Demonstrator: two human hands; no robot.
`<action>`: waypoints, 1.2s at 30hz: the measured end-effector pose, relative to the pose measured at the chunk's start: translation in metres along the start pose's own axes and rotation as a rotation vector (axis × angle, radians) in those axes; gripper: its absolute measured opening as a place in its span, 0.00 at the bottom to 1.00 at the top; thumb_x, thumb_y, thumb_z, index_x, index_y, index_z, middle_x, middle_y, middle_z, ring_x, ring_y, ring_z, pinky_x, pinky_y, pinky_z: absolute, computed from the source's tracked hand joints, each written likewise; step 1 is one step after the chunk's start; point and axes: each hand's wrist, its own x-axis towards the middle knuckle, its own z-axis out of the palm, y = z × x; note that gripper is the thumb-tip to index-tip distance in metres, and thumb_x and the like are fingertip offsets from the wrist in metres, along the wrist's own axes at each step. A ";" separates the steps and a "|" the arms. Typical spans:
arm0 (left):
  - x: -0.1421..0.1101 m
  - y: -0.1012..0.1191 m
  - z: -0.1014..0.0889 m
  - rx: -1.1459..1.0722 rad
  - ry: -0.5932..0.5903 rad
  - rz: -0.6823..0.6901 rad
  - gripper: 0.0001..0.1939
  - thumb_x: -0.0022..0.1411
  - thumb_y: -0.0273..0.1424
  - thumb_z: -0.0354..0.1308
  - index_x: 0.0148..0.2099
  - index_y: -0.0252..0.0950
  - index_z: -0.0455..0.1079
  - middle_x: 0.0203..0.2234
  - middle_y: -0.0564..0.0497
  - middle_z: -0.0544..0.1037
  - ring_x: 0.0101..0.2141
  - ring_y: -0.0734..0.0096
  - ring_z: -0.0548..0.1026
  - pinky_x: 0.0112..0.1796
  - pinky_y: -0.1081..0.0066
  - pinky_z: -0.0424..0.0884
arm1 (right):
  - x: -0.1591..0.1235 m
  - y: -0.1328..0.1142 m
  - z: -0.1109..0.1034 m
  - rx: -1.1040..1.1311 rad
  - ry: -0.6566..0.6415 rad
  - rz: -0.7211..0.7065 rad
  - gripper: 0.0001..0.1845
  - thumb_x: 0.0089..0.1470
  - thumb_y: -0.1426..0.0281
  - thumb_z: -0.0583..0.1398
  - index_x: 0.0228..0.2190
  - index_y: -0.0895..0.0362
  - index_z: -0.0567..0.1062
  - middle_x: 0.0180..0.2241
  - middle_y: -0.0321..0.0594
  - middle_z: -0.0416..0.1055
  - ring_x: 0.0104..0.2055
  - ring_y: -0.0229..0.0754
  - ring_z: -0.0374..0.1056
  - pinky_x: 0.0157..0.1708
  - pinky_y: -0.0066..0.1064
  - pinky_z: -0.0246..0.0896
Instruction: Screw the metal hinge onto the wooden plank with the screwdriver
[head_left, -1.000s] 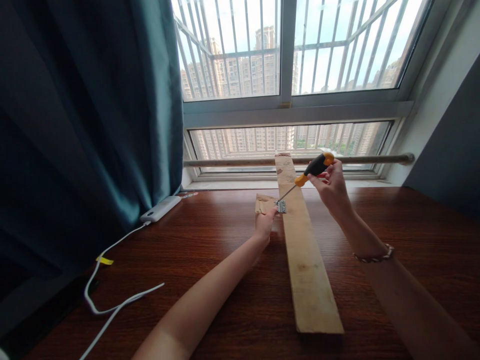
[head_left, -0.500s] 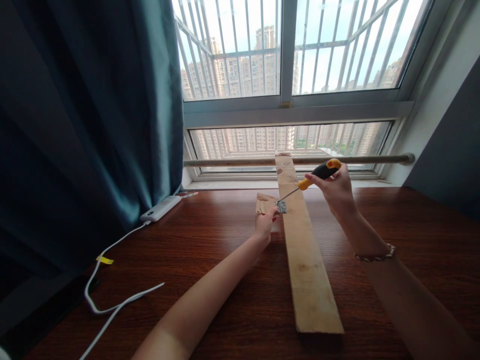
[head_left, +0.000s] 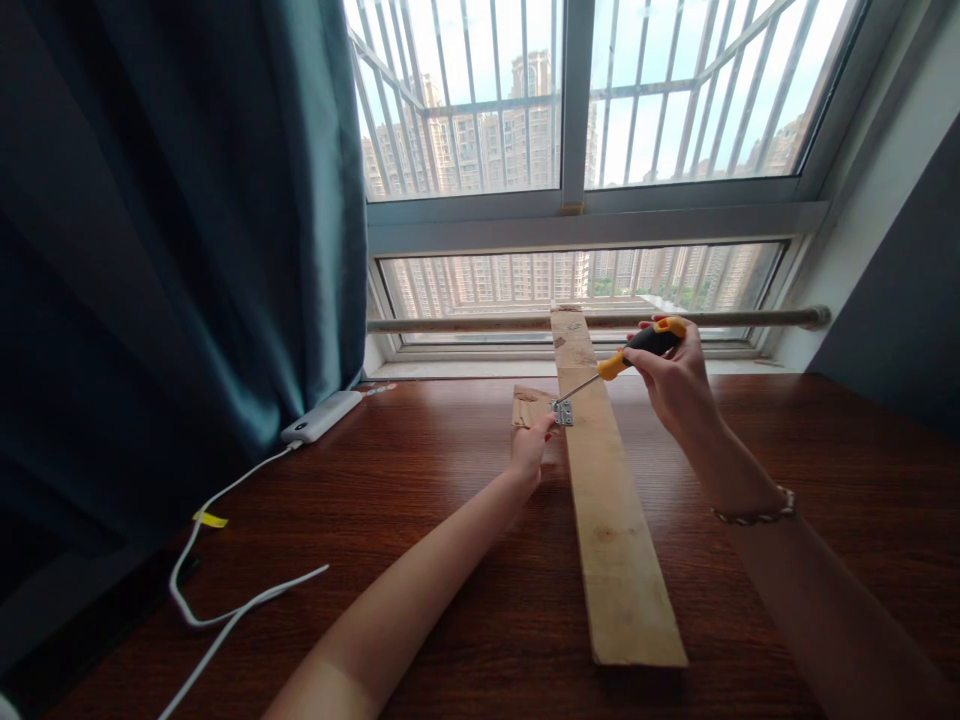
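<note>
A yellow and black screwdriver point(head_left: 649, 343) is in my right hand point(head_left: 675, 378), its shaft slanting down to the left. Its tip meets the left side of a metal hinge point(head_left: 562, 412). The hinge spans the seam between a long wooden board point(head_left: 611, 520) and a small wood block point(head_left: 531, 400) on the board's left. My left hand point(head_left: 531, 445) is closed on the small block, thumb beside the hinge; the fingers below are mostly hidden. Any screw under the tip is too small to make out.
Everything lies on a dark reddish-brown wooden surface point(head_left: 465, 560). To the left, a white power strip or adapter point(head_left: 322, 418) with a white cable point(head_left: 180, 560) lies by the blue curtain point(head_left: 300, 250). A horizontal rail point(head_left: 712, 320) crosses before the window, near the board's far end.
My right hand has shifted slightly to the right and changed its finger position on the screwdriver handle. The left hand, hinge and boards stay in place.
</note>
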 end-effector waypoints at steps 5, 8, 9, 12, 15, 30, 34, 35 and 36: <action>0.001 0.000 0.000 0.038 -0.010 0.025 0.16 0.45 0.30 0.62 0.40 0.33 0.72 0.38 0.44 0.77 0.36 0.65 0.74 0.31 0.72 0.67 | 0.002 0.005 0.002 0.000 0.098 -0.054 0.32 0.26 0.74 0.70 0.34 0.52 0.60 0.30 0.27 0.64 0.31 0.36 0.69 0.37 0.34 0.69; -0.001 0.001 0.000 0.049 0.000 0.033 0.16 0.46 0.30 0.61 0.40 0.33 0.72 0.38 0.43 0.77 0.36 0.64 0.74 0.31 0.71 0.68 | 0.002 0.005 0.002 0.037 0.049 -0.073 0.29 0.29 0.73 0.70 0.34 0.53 0.62 0.31 0.31 0.69 0.36 0.39 0.70 0.39 0.35 0.68; -0.002 0.002 0.001 0.050 0.001 0.033 0.16 0.46 0.31 0.61 0.40 0.33 0.72 0.38 0.43 0.77 0.37 0.64 0.74 0.32 0.71 0.68 | 0.002 0.004 0.002 0.034 0.039 -0.092 0.28 0.30 0.73 0.70 0.34 0.54 0.63 0.32 0.33 0.70 0.37 0.39 0.70 0.40 0.36 0.67; -0.003 0.003 0.001 0.044 -0.012 0.041 0.16 0.46 0.31 0.61 0.40 0.33 0.72 0.40 0.43 0.77 0.37 0.65 0.74 0.33 0.71 0.68 | 0.000 0.002 0.001 0.016 -0.008 -0.117 0.23 0.34 0.73 0.68 0.33 0.54 0.65 0.36 0.36 0.72 0.38 0.39 0.70 0.43 0.38 0.66; -0.003 0.003 0.001 0.043 -0.009 0.048 0.16 0.47 0.31 0.61 0.41 0.34 0.72 0.40 0.43 0.76 0.38 0.65 0.74 0.34 0.71 0.68 | 0.000 0.000 0.001 0.007 -0.065 -0.120 0.20 0.36 0.73 0.67 0.33 0.53 0.67 0.40 0.36 0.71 0.38 0.40 0.70 0.44 0.40 0.66; -0.005 0.005 0.001 0.018 -0.004 0.081 0.18 0.46 0.28 0.62 0.42 0.35 0.71 0.42 0.44 0.76 0.44 0.63 0.73 0.43 0.67 0.67 | -0.003 -0.002 0.004 0.080 0.024 -0.055 0.28 0.33 0.75 0.65 0.37 0.50 0.60 0.42 0.33 0.64 0.42 0.40 0.70 0.42 0.38 0.69; -0.006 0.007 0.002 0.024 -0.002 0.087 0.18 0.46 0.29 0.62 0.42 0.35 0.71 0.42 0.45 0.76 0.44 0.63 0.73 0.44 0.66 0.67 | 0.003 0.004 0.003 0.079 0.161 -0.068 0.30 0.29 0.73 0.69 0.33 0.52 0.59 0.30 0.27 0.65 0.33 0.37 0.71 0.40 0.36 0.69; -0.007 0.007 0.002 0.025 -0.006 0.085 0.17 0.46 0.29 0.62 0.42 0.35 0.71 0.42 0.45 0.76 0.44 0.63 0.73 0.44 0.66 0.67 | 0.003 0.004 0.002 0.083 0.155 -0.066 0.28 0.30 0.72 0.69 0.32 0.53 0.61 0.29 0.28 0.66 0.34 0.38 0.71 0.40 0.37 0.68; -0.007 0.007 0.002 0.025 -0.012 0.082 0.17 0.46 0.29 0.62 0.42 0.35 0.71 0.42 0.45 0.76 0.44 0.63 0.73 0.44 0.66 0.67 | 0.004 0.004 0.002 0.083 0.139 -0.066 0.25 0.31 0.72 0.69 0.30 0.54 0.62 0.29 0.29 0.67 0.35 0.39 0.71 0.41 0.37 0.68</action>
